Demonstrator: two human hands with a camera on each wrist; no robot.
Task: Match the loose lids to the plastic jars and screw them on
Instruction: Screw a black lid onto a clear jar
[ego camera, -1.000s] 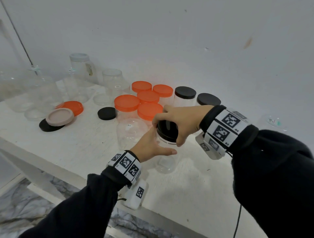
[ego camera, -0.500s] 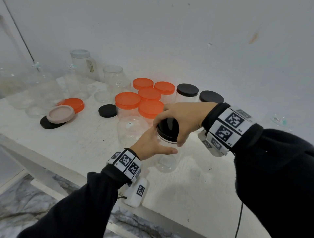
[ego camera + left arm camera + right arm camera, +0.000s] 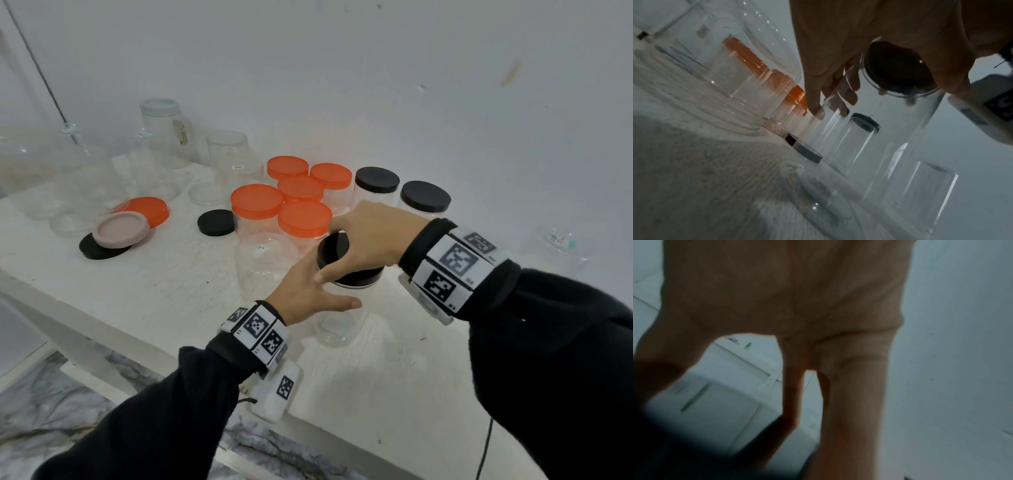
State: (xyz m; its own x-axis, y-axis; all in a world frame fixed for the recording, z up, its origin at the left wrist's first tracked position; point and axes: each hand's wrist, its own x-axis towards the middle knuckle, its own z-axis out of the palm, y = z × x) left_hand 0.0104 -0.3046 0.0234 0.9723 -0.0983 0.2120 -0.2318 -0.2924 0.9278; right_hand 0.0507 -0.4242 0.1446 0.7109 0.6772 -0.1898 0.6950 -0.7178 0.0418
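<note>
**Both hands at one jar**

The right hand (image 3: pixel 371 240) arches over from the right, fingers and thumb curled down round a black lid (image 3: pixel 334 248). The left hand (image 3: pixel 306 294) reaches in from the near left, thumb stretched rightward, cupping the clear jar (image 3: pixel 337 325) below. Both sleeves are black.

clear glossy plastic jar (image 3: pixel 334 329), matt black lid (image 3: pixel 337 255), rough white-painted wooden table (image 3: pixel 144 287).

right hand (image 3: pixel 371 236): curled over the black lid (image 3: pixel 334 248), gripping its rim
left hand (image 3: pixel 305 294): wrapped round the clear jar (image 3: pixel 334 325) just under that lid
beyond the hands: orange-lidded jars (image 3: pixel 301 219)
left of the hands: loose black lid (image 3: pixel 215 222) on the counter (image 3: pixel 154 284)
</note>
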